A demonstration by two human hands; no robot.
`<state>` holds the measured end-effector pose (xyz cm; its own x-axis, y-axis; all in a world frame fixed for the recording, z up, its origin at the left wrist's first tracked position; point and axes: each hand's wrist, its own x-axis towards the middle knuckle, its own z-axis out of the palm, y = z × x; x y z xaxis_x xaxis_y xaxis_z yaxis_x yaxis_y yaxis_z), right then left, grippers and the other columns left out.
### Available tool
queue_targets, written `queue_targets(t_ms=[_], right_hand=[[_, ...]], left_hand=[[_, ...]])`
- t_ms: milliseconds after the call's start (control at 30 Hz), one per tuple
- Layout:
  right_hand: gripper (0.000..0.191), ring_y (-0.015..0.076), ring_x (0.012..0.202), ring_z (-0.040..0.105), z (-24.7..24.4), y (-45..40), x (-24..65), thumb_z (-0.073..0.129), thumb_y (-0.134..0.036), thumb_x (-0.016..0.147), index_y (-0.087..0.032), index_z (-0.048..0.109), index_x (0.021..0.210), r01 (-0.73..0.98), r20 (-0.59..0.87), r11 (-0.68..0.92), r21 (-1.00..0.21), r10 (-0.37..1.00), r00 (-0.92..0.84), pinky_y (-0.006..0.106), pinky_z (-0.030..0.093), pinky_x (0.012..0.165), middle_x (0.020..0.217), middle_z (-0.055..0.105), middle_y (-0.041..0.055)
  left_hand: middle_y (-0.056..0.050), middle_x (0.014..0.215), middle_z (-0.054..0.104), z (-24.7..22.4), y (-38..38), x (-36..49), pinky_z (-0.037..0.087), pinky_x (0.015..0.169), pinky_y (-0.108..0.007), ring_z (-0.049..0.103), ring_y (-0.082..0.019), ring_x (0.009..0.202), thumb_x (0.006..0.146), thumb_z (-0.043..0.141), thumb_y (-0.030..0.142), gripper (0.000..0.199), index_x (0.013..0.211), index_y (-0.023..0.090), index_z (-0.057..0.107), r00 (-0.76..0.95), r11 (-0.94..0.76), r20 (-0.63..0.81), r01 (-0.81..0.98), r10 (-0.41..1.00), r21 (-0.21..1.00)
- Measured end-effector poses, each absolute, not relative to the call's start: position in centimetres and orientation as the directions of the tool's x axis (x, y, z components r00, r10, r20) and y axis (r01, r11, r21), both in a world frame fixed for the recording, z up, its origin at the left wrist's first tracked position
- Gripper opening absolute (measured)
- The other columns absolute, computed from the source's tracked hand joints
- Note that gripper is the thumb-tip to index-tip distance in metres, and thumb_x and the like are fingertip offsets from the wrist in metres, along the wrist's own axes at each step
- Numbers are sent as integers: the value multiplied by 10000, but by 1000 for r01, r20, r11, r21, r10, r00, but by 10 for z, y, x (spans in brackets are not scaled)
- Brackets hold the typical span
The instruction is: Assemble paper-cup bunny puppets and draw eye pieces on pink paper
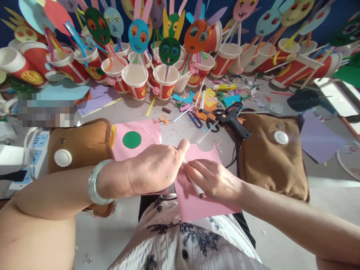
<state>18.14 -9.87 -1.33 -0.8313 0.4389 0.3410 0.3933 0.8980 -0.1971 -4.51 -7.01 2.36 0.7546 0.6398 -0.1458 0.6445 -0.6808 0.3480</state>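
Both hands meet over a pink sheet [191, 208] at the table's front edge. My right hand [215, 178] has its fingers wrapped round a white marker [199, 190], whose dark end points down toward me. My left hand [157, 167], with a pale bangle on the wrist, is closed beside the marker's upper end; what its fingers hold is hidden. Left of the hands, a green paper circle [132, 140] lies on another pink sheet [149, 131]. A round notch shows in the far edge of the sheet under my hands.
Behind stand red-and-white paper cups [135, 82] with paper rabbit faces. Scissors [213, 125] and a black glue gun [234, 120] lie among scraps. Brown pouches [272, 161] sit either side, with a power strip [38, 150] at left.
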Motion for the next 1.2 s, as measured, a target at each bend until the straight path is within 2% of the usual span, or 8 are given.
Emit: queue_targets(t_ms=[233,333,400,500,567,667,900,1200], right_hand=[[329,201,694,609,-16,-96,194,304,-317,1053,-112,560,1036,372,365,901,-223,431,-825,363,558,622,802,621,101],[249,184,707,644,-17,-94,201,378,-277,1028,-122,557,1107,369,368,861,-350,488,-792,320,550,594,841,651,95],[169,149,657,646,-16,-94,202,467,-239,993,-152,575,1090,428,367,759,-491,625,-689,269,523,558,823,675,68],[108,121,573,631,-13,-91,199,572,-282,960,-185,605,992,573,268,475,-668,872,-410,238,487,521,756,693,31],[200,131,545,626,-12,-87,194,593,-378,953,-179,615,941,579,157,296,-760,947,-280,246,472,500,714,677,29],[320,139,551,617,-13,-80,190,602,-483,938,-173,626,867,482,41,147,-864,974,-224,256,472,500,708,650,31],[312,125,561,577,-20,-72,192,644,-474,923,-169,636,859,368,-44,40,-929,975,-216,256,468,518,681,603,5],[331,131,613,591,-18,-68,192,628,-452,941,-165,674,784,417,9,117,-901,968,-251,257,480,554,760,633,39]], left_hand=[[-60,756,644,24,-71,-44,507,655,-299,633,-172,644,970,361,153,432,1391,79,425,756,-685,-127,640,642,348],[-36,697,624,29,-71,-41,475,579,-275,622,-166,592,964,378,165,395,1347,81,433,750,-679,-143,650,646,340],[-12,649,599,33,-71,-38,419,501,-258,604,-165,542,954,397,175,363,1303,85,442,746,-678,-166,658,645,327],[10,591,558,40,-71,-35,321,423,-254,567,-166,473,930,414,160,310,1230,99,466,735,-683,-161,674,659,280],[15,581,547,42,-71,-34,296,411,-260,557,-165,456,904,435,137,313,1212,108,477,737,-694,-142,673,661,256],[14,596,559,40,-72,-35,332,427,-262,570,-162,477,849,483,99,391,1240,105,485,742,-699,-164,669,650,254],[-10,653,593,21,-77,-42,494,561,-301,648,-206,614,840,559,175,569,1381,67,421,788,-752,-131,614,602,238],[6,602,582,38,-77,-31,490,499,-275,612,-181,502,837,442,70,495,1332,59,434,766,-737,-178,643,618,209]])
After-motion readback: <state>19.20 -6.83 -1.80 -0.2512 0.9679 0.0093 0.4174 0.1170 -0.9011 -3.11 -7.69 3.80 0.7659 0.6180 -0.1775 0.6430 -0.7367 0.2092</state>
